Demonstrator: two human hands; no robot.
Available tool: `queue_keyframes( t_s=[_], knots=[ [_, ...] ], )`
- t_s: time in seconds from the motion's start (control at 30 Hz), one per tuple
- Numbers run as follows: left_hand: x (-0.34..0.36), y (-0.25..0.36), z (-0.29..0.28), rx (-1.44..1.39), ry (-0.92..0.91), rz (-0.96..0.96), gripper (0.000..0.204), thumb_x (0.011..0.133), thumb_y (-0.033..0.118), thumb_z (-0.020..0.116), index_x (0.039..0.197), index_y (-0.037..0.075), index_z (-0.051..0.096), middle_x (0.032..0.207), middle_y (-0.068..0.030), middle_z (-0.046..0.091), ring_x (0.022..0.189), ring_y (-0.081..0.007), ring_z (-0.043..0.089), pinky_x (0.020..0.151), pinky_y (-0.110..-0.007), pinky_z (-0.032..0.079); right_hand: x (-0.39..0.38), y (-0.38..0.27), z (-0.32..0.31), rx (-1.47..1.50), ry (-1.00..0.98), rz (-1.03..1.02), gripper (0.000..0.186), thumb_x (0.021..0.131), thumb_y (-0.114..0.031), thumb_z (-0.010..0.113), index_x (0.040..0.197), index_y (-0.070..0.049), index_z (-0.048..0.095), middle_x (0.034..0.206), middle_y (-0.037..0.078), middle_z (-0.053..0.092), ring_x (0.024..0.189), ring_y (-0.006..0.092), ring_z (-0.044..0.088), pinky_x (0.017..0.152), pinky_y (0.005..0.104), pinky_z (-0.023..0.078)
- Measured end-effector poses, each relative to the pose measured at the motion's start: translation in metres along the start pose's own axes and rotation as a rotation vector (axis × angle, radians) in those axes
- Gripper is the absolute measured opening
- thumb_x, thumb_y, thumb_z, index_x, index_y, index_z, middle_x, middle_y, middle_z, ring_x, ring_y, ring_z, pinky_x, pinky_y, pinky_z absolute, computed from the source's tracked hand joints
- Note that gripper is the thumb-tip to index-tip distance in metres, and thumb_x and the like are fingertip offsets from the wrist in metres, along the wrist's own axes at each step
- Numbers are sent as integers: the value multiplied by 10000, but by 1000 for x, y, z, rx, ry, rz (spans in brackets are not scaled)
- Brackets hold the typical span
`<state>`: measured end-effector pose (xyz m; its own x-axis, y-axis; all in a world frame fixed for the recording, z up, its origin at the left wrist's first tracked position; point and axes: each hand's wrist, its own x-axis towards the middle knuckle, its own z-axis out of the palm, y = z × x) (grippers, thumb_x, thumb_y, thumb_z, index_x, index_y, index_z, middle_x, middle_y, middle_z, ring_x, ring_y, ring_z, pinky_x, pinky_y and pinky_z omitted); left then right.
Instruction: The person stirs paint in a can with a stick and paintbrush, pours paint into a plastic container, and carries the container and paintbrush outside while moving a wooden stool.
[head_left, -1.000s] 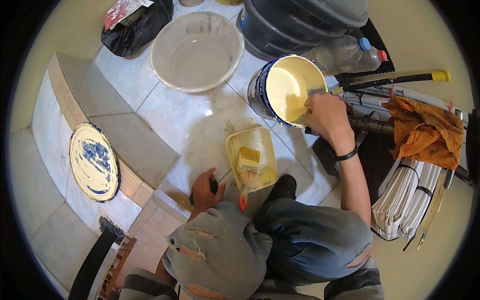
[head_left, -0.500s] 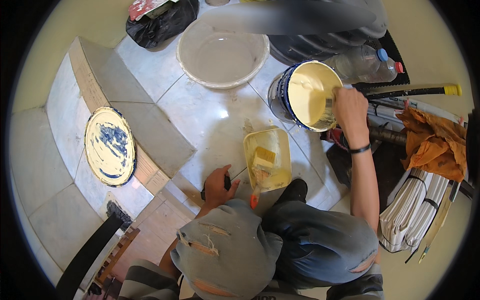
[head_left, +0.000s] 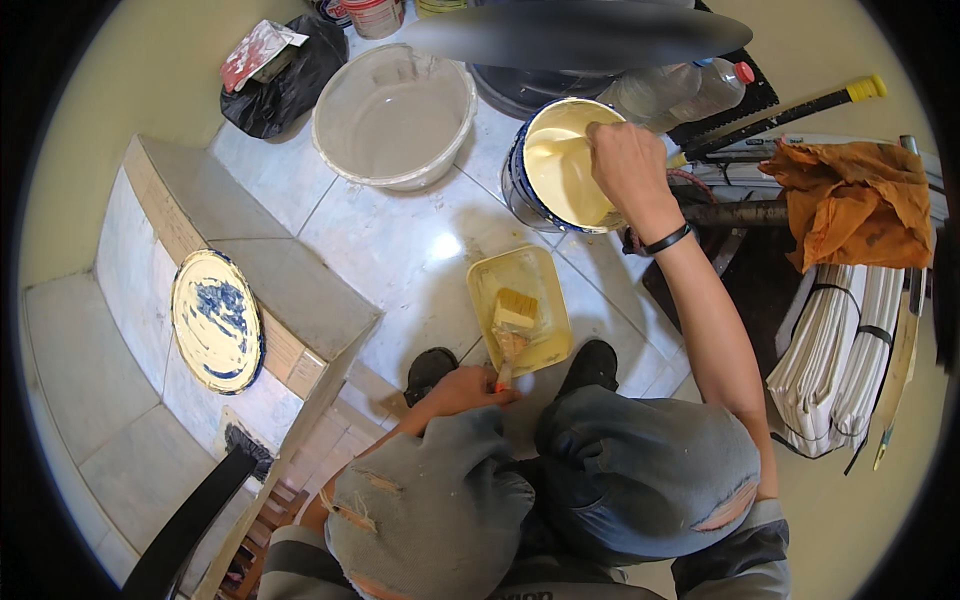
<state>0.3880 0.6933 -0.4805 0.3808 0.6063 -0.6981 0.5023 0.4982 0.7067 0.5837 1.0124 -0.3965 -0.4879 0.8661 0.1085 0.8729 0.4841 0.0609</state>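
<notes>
My left hand [head_left: 473,390] closes on the orange handle end of a paintbrush [head_left: 515,310]. The brush lies in a shallow yellow plastic tray [head_left: 560,335] on the floor, its bristles yellowed with paint. My right hand [head_left: 630,172] is a closed fist over the near-right rim of a paint bucket [head_left: 562,135] holding cream-yellow paint. In that fist is a scraper, whose flat blade showed a moment ago and is now hidden behind the hand. The bucket leans toward me, its rim stained blue and yellow.
A paint-smeared bucket lid [head_left: 217,320] lies on the tiled ledge at left. Behind stand a greyish basin [head_left: 395,120], a black bag [head_left: 270,100] and clear bottles [head_left: 680,95]. At right are an orange cloth [head_left: 850,200], a yellow-ended pole [head_left: 780,125] and bundled white sheets [head_left: 825,360].
My left hand has moved right from beside my shoe to the paintbrush handle. My right hand has shifted over the bucket, hiding the scraper blade. The whole view has shifted a little.
</notes>
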Motion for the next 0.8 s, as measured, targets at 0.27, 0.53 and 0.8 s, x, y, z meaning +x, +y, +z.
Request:
queue_keyframes(
  t_s=[0.27,0.53,0.8],
  knots=[
    [-74,59,-78,107,126,3,483,985,454,588,856,5,711,690,-211,632,652,-365,640,641,-459,483,-37,-14,-31,96,-311,35,154,833,-132,661,866,-38,778,845,228,738,883,386,747,768,464,594],
    [-110,86,-85,545,600,136,263,979,247,637,854,15,635,755,-209,663,733,-425,651,664,-512,491,-10,-1,-3,-26,-10,22,131,832,-106,661,826,-58,782,821,202,744,798,362,752,687,457,594],
    [-131,67,-79,-181,471,-57,333,1039,349,611,1001,28,686,711,-63,584,645,-199,556,628,-316,424,-30,-16,-33,144,-331,75,165,831,-151,660,893,-61,784,880,225,744,861,379,746,762,482,591]
  ],
)
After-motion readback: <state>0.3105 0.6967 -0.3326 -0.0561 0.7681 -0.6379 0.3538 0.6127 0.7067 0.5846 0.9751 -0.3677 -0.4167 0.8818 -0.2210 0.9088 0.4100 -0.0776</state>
